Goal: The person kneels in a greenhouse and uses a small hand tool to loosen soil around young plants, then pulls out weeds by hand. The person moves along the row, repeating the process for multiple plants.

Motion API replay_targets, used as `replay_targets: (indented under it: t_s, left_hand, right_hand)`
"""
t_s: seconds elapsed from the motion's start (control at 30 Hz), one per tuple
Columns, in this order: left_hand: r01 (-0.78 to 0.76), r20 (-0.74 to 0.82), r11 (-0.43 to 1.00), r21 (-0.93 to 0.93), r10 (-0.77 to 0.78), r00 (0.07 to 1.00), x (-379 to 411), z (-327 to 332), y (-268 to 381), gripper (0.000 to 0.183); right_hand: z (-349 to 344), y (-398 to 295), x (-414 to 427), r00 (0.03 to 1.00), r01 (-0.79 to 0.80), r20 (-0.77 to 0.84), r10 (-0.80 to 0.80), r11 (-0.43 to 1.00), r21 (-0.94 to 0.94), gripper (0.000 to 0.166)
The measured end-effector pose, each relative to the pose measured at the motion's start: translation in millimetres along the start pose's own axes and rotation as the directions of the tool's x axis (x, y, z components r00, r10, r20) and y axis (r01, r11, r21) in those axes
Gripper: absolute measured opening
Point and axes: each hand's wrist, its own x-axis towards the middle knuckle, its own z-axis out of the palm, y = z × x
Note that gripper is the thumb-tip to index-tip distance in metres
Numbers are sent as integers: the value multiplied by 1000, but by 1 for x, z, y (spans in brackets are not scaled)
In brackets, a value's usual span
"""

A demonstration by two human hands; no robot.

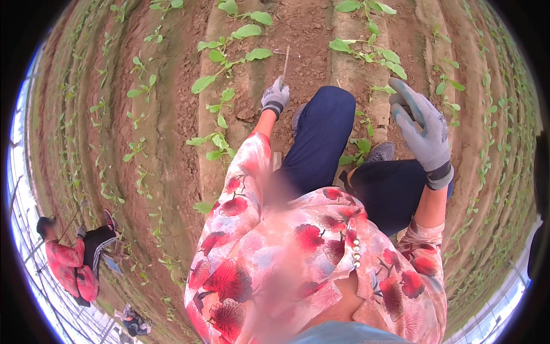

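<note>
My left hand (275, 95), in a grey knit work glove, is closed around the handle of a slim hand tool (286, 64) that looks like a small hoe. Its far end is over the reddish soil of a furrow (309, 38). Just left of this hand grows a row of leafy green seedlings (225, 58) on a raised bed. My right hand (423, 124), gloved the same way, is raised above the bed to the right, fingers extended and thumb apart, with nothing in it. Beside its fingertips are the leaves of another seedling row (389, 60).
My knees in dark blue trousers (322, 133) are bent over the furrow and right-hand bed. A shoe (380, 152) is close to small seedlings (361, 148). Further rows run along both sides. At far left a person in a red top (64, 258) sits low, holding a long-handled tool.
</note>
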Motion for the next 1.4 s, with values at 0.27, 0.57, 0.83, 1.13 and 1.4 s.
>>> replay_targets:
  t_s: [0.27,0.57,0.83,1.13,1.4]
  left_hand:
    - [-45,177,966,256,-1,984,-5,13,-30,48]
    - [-61,80,997,52,56,995,3,29,16,51]
    - [-53,229,983,174,12,973,22,36,27,49]
    - [-62,239,984,168,20,971,-43,40,-42,43]
    - [20,94,1000,-8,-19,995,41,38,21,37]
  right_hand:
    - [-4,-2,0,999,-7,40,9,998,-55,44]
    - [-6,-2,1,999,2,47,1,998,-68,45]
    - [-10,-4,3,998,-18,51,23,996,-88,47]
    - [-13,-3,1,996,-53,66,56,998,-37,48]
    - [-15,-1,4,996,-52,74,59,995,-87,48]
